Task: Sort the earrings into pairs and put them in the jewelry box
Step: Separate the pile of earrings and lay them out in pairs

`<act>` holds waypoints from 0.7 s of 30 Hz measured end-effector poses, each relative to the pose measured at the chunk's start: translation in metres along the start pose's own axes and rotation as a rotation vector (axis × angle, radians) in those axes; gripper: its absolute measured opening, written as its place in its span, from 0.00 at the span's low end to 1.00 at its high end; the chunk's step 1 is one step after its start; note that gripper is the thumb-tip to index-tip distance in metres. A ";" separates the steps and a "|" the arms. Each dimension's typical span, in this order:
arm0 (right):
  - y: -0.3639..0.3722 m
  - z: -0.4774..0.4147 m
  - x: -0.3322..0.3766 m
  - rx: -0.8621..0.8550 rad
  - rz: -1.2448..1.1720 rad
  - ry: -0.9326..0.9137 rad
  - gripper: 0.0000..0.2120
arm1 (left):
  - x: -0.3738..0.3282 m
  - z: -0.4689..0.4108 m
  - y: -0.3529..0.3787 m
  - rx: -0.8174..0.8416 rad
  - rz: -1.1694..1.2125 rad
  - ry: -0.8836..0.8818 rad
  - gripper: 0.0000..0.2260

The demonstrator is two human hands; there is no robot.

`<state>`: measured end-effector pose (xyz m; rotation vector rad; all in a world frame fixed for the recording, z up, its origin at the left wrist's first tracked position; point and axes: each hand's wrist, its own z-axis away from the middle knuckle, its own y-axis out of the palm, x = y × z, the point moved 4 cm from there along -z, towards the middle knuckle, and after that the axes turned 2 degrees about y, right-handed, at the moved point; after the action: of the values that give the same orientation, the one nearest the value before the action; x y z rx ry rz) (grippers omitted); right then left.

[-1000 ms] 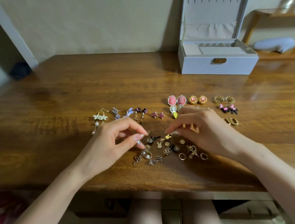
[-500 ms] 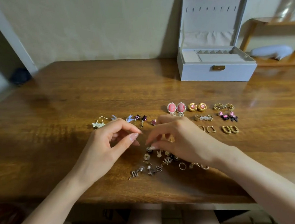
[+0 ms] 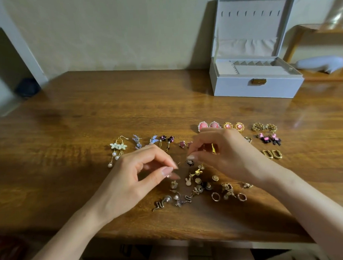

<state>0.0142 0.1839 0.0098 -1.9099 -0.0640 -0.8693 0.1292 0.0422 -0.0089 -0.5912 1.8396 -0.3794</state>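
My right hand (image 3: 224, 153) has lifted, pinching a dark earring (image 3: 190, 162) above the unsorted pile (image 3: 198, 187); left hand (image 3: 141, 176) pinches empty beside it; a slip scatters studs far from the jewelry box (image 3: 257, 81).

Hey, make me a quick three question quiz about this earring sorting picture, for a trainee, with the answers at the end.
1. True or false: the lid of the white jewelry box stands open.
2. Which lies farthest to the person's left in the sorted row? A) the white flower drop earrings with pearls B) the gold rectangular hoop earrings C) the pink oval earrings with pearl rims
3. Fill in: the unsorted heap of small gold and silver earrings lies on the brown wooden ____, under the left hand and right hand.

Key: 1 true; 2 A; 3 table.
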 end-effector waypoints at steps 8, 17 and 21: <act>0.003 0.000 0.006 0.045 -0.036 0.000 0.01 | 0.003 0.001 0.001 0.004 -0.088 0.013 0.07; -0.010 0.002 -0.004 0.023 0.068 0.047 0.04 | 0.002 0.000 -0.004 -0.077 -0.097 0.002 0.08; -0.007 0.007 -0.013 0.097 0.137 0.113 0.04 | 0.004 -0.004 -0.003 -0.100 -0.076 -0.003 0.07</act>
<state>0.0050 0.1969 0.0059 -1.7505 0.0904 -0.8646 0.1255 0.0376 -0.0092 -0.7317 1.8451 -0.3390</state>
